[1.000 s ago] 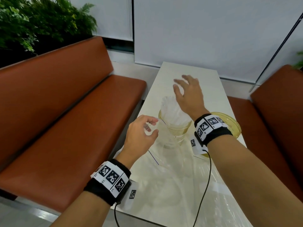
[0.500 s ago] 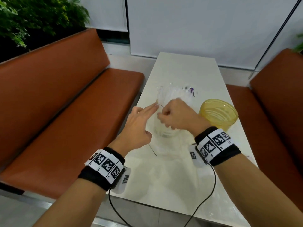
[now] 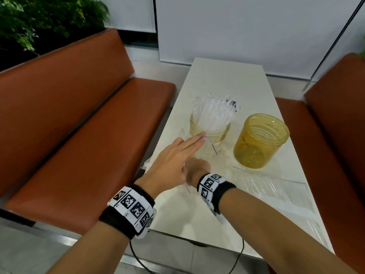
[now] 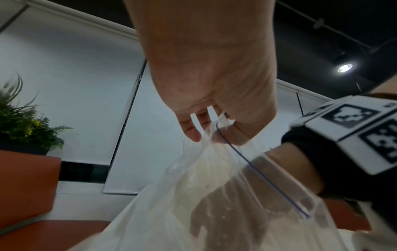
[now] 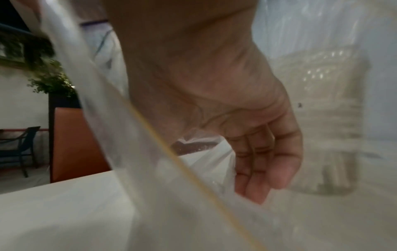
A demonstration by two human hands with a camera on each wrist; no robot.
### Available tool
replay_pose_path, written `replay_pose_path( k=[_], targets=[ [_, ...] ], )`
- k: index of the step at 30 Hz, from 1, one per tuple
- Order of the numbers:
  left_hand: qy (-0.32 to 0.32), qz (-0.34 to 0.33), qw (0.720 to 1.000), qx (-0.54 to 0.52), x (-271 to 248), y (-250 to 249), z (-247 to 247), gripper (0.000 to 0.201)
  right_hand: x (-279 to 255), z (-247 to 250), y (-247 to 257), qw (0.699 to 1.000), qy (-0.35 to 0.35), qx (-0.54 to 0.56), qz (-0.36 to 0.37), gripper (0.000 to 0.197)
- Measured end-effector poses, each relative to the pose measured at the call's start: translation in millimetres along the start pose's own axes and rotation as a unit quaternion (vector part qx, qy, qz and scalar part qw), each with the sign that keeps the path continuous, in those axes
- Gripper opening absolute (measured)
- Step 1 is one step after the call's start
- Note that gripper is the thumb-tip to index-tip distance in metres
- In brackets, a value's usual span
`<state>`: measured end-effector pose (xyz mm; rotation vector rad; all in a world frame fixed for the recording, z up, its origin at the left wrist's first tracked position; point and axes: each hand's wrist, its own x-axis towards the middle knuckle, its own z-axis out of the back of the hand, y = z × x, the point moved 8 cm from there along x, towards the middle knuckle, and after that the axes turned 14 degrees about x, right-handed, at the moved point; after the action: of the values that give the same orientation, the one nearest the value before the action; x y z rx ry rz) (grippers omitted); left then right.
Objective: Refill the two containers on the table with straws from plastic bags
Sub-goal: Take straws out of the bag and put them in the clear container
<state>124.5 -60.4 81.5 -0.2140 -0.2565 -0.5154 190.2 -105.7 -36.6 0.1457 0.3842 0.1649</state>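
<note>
A clear amber container (image 3: 209,133) on the white table (image 3: 227,80) holds a bundle of wrapped white straws (image 3: 213,113). To its right stands a second amber container (image 3: 260,141), empty. My left hand (image 3: 189,147) reaches toward the full container with fingers straight. In the left wrist view, thumb and fingers pinch the blue-lined rim of a clear plastic bag (image 4: 214,195). My right hand (image 3: 198,167) lies under the left, mostly hidden. In the right wrist view its curled fingers (image 5: 257,166) gather the bag's film (image 5: 150,152).
Another clear plastic bag (image 3: 276,192) lies flat on the table's near right part. Orange benches (image 3: 88,125) flank the table on both sides. A plant (image 3: 39,20) stands behind the left bench, and white blinds close the far end.
My right hand came down from above the straws, gripped the bag and drew it toward me. The straws now stand bare in the left container. My left fingers straightened.
</note>
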Motion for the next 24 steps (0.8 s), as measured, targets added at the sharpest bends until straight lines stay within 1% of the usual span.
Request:
replay_pose_path(
  k=[1, 3, 5, 6, 8, 9, 12, 14, 16, 18, 20, 22, 24],
  targets=[
    [-0.001, 0.000, 1.000, -0.003, 0, -1, -1, 0.104, 3, -4, 3, 1.000, -0.011, 0.001, 0.007, 0.033],
    [-0.011, -0.004, 1.000, -0.007, 1, -3, 0, 0.105, -2, -1, 8, 0.999, -0.032, 0.014, 0.008, 0.026],
    [-0.018, -0.007, 1.000, -0.007, 2, -3, 2, 0.103, -10, 5, 7, 0.999, -0.035, 0.011, 0.008, 0.026],
    [-0.019, -0.007, 1.000, -0.008, 2, -2, 3, 0.102, -8, 3, 6, 0.999, -0.025, 0.016, 0.012, 0.027],
    [-0.013, -0.004, 1.000, -0.011, 1, 0, 2, 0.101, -6, -4, 3, 0.997, 0.025, 0.064, 0.023, 0.029],
    [-0.006, 0.000, 1.000, -0.011, 1, 2, 0, 0.100, -5, -4, 0, 0.997, 0.045, 0.066, 0.017, 0.030],
    [0.011, 0.007, 1.000, 0.010, 2, 4, -5, 0.099, -9, 4, -11, 0.994, 0.087, 0.061, -0.014, 0.019],
    [0.012, 0.015, 0.999, 0.041, 3, 7, -10, 0.099, -18, 10, -16, 0.988, 0.127, 0.081, -0.018, 0.022],
    [0.001, 0.028, 0.997, 0.071, 3, 12, -14, 0.098, -31, 17, -22, 0.984, 0.164, 0.076, -0.009, 0.032],
    [0.006, 0.038, 0.994, 0.100, 4, 16, -19, 0.096, -43, 38, -25, 0.989, 0.147, 0.010, 0.024, 0.040],
    [0.022, 0.054, 0.992, 0.111, 6, 22, -26, 0.095, -58, 63, -22, 0.989, 0.106, -0.070, 0.072, 0.041],
    [0.026, 0.083, 0.992, 0.097, 10, 29, -31, 0.095, -74, 90, -17, 0.985, 0.082, -0.111, 0.103, 0.042],
    [0.013, 0.118, 0.991, 0.068, 16, 33, -31, 0.084, -88, 113, -10, 0.977, 0.068, -0.157, 0.128, 0.047]
  ],
)
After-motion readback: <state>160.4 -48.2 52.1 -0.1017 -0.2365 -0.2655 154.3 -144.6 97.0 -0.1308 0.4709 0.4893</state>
